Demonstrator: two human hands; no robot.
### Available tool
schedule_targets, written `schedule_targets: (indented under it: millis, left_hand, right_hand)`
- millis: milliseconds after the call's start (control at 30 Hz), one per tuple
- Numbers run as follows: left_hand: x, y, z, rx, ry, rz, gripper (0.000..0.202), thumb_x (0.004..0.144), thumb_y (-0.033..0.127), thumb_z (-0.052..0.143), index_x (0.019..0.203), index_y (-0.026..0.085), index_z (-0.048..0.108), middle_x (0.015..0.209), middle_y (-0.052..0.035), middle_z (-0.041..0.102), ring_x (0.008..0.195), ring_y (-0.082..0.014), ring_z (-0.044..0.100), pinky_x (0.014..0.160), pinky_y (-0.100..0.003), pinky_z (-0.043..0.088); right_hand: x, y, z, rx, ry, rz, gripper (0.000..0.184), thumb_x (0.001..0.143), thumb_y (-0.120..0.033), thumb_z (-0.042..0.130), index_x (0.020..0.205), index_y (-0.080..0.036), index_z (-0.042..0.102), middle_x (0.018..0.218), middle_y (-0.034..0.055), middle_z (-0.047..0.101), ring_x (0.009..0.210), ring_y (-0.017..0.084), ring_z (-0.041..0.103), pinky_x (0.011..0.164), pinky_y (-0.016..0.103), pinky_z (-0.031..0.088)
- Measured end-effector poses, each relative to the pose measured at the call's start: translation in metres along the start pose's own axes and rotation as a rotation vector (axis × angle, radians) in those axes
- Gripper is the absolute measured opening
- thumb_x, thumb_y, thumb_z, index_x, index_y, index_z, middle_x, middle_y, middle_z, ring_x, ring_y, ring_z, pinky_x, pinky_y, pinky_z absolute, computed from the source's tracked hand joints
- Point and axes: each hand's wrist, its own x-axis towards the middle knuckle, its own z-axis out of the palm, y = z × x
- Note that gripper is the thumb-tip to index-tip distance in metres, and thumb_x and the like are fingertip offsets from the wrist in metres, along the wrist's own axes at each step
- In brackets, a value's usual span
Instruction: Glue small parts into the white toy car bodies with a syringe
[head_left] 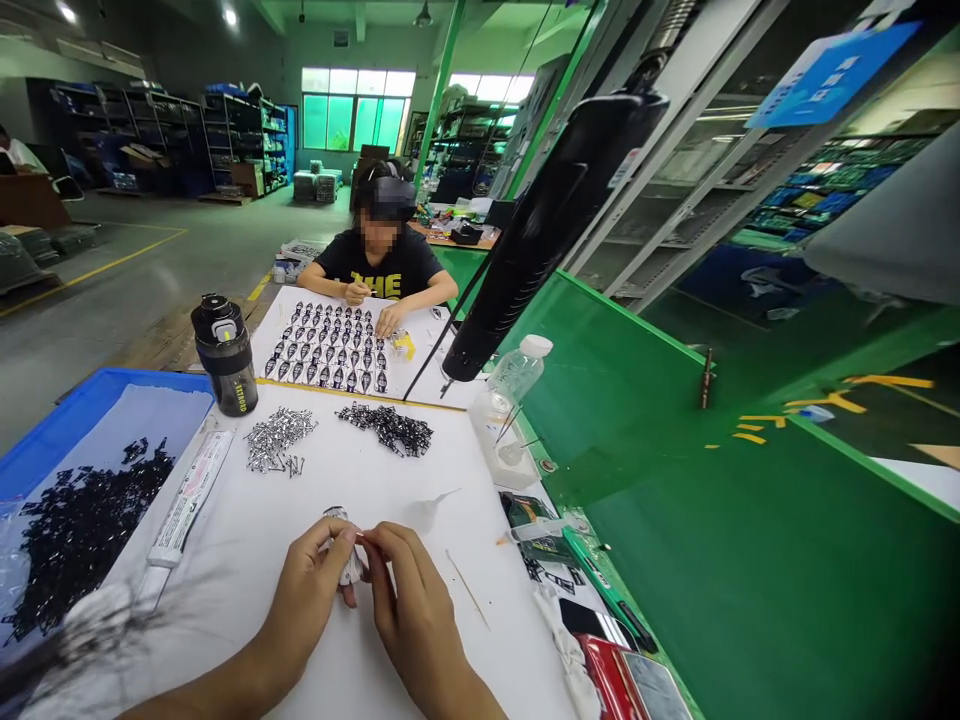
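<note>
Near the middle of the white tabletop (pixel 247 560), my left hand (pixel 304 590) is closed around a small silver-white piece (pixel 349 568), whose exact kind I cannot make out. My right hand (pixel 416 600) meets it from the right, thumb and fingers pinched close to the left thumb's tip. Whatever the right fingers hold, if anything, is hidden. Beyond my hands lie a pile of small silver metal parts (pixel 279 438) and a pile of small black parts (pixel 390 428). A thin wooden stick (pixel 469 590) rests right of my right hand, with a whitish tapered nozzle (pixel 429 508) above it.
At left are a blue tray (pixel 154 378) of black parts, a white tube (pixel 191 495) and a dark bottle (pixel 225 355). A black electric screwdriver (pixel 540 230) hangs overhead. A co-worker (pixel 390 260) sits opposite. Tools and a green partition (pixel 637 480) line the right side.
</note>
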Motion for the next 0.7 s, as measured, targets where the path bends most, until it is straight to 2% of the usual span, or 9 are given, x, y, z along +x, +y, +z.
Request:
schedule_targets:
  millis: [67,233,367,433,600,700]
  left_hand:
    - [0.000,0.000,0.000,0.000,0.007,-0.002,0.033,0.082,0.050,0.065,0.080,0.018,0.069,0.072,0.0006,0.058,0.057,-0.0115,0.051,0.056,-0.024,0.044]
    - [0.000,0.002,-0.001,0.002,0.002,-0.005,0.037,0.077,0.053,0.069,0.083,0.017,0.070,0.081,-0.0036,0.065,0.062,-0.0132,0.052,0.060,-0.026,0.047]
    - [-0.001,0.001,-0.002,0.039,0.027,0.014,0.036,0.079,0.052,0.070,0.086,0.017,0.073,0.085,-0.0055,0.068,0.062,-0.0132,0.052,0.061,-0.026,0.046]
    - [-0.001,-0.001,-0.003,0.060,0.043,0.030,0.034,0.081,0.050,0.069,0.087,0.017,0.074,0.083,-0.0045,0.068,0.061,-0.0128,0.052,0.061,-0.027,0.045]
    - [-0.001,-0.005,-0.005,0.079,0.081,0.076,0.036,0.085,0.051,0.065,0.100,0.019,0.075,0.079,-0.0023,0.064,0.065,-0.0143,0.052,0.064,-0.028,0.048]
    - [-0.002,-0.004,-0.004,0.058,0.087,0.051,0.049,0.087,0.055,0.059,0.120,0.020,0.069,0.086,-0.0043,0.065,0.064,-0.0146,0.053,0.061,-0.028,0.050]
  right_hand:
    - [0.000,-0.001,0.001,-0.005,0.006,-0.025,0.025,0.095,-0.005,0.047,0.113,-0.019,0.058,0.094,0.0080,0.064,0.082,0.017,0.066,0.070,0.028,0.058]
    - [0.005,-0.005,-0.003,0.105,0.014,0.052,0.017,0.093,-0.010,0.054,0.103,-0.021,0.059,0.090,0.0046,0.065,0.081,0.015,0.066,0.069,0.026,0.057]
    - [0.008,-0.006,-0.005,0.107,0.012,0.088,0.015,0.093,-0.009,0.052,0.099,-0.022,0.058,0.086,0.0034,0.064,0.077,0.015,0.065,0.067,0.026,0.057]
    - [0.006,-0.006,-0.004,0.102,-0.005,0.078,0.020,0.093,-0.008,0.050,0.105,-0.022,0.058,0.088,0.0047,0.064,0.080,0.016,0.065,0.069,0.028,0.057]
    - [-0.002,-0.004,0.001,0.032,-0.087,-0.008,0.048,0.093,-0.005,0.044,0.138,-0.021,0.050,0.102,0.0109,0.062,0.089,0.020,0.065,0.072,0.032,0.060]
    - [-0.005,-0.003,0.002,0.045,-0.057,0.061,0.049,0.094,-0.005,0.042,0.139,-0.023,0.051,0.101,0.0101,0.059,0.084,0.018,0.064,0.069,0.030,0.061]
